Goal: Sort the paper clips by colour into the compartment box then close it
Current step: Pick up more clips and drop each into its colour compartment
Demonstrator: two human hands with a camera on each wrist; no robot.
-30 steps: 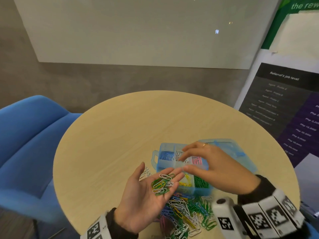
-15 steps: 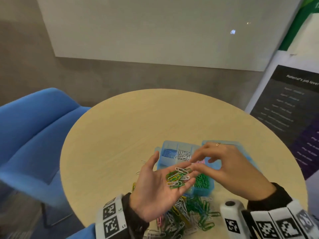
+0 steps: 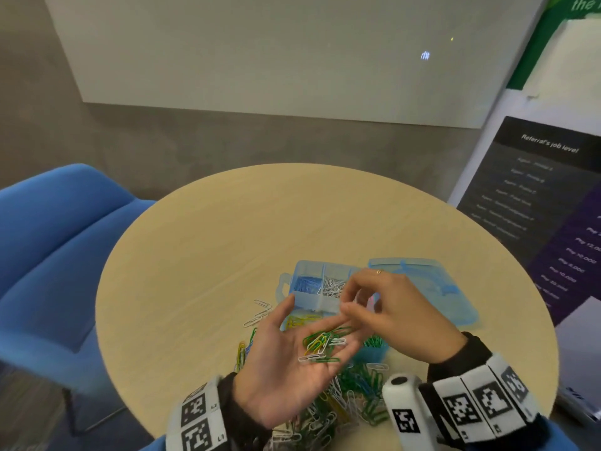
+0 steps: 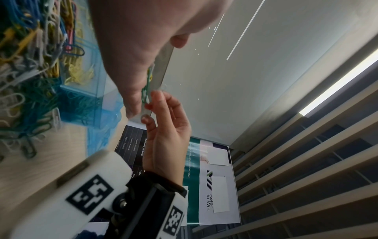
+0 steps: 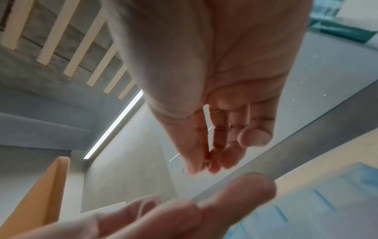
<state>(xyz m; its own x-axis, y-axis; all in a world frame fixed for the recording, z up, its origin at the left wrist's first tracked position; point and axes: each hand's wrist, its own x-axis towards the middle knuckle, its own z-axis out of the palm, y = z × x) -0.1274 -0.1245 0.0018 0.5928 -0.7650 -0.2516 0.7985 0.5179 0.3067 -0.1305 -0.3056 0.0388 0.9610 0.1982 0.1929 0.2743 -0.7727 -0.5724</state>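
Observation:
My left hand (image 3: 286, 362) lies palm up over the table, fingers relaxed, carrying a small bunch of green, yellow and white paper clips (image 3: 322, 346). My right hand (image 3: 354, 304) hovers above the open blue compartment box (image 3: 307, 299), its fingertips meeting the left fingertips. In the left wrist view those fingertips (image 4: 148, 106) touch a green clip (image 4: 146, 92); a pinch is not clear. The box holds blue (image 3: 305, 284), white (image 3: 331, 286), yellow (image 3: 299, 320) and green clips (image 3: 375, 341). A mixed pile of clips (image 3: 354, 392) lies under my hands.
The box lid (image 3: 422, 288) lies open flat to the right. A few white clips (image 3: 258, 312) lie loose left of the box. The round wooden table (image 3: 227, 249) has a blue chair (image 3: 58, 255) on its left and a poster stand (image 3: 536, 190) on its right.
My right hand came back from over the box to the clips on my left palm, then shifted up to the left fingertips. The left hand stayed palm up.

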